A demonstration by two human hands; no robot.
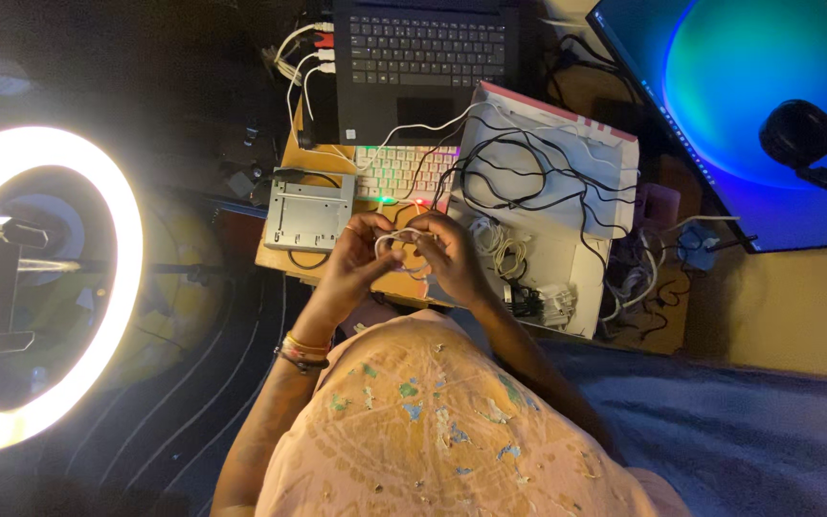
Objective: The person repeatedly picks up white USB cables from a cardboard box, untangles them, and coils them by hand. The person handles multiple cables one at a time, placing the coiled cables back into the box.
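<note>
Left hand (358, 251) and right hand (447, 251) meet over surface (284, 260) edge, fingers curled, both grasping looped white cable (397, 241) between them. Grey metal bracket (309, 213) just left of left hand. White keyboard (399, 172) with lit keys behind hands; dark laptop (421, 57) beyond. Open white box (581, 287) right of hands holds tangled black and white cables, small adapters. Ring light (40, 287) far left.

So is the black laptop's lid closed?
No, the black laptop lies open, its keyboard and trackpad in plain view beyond both hands holding a white cable.
</note>
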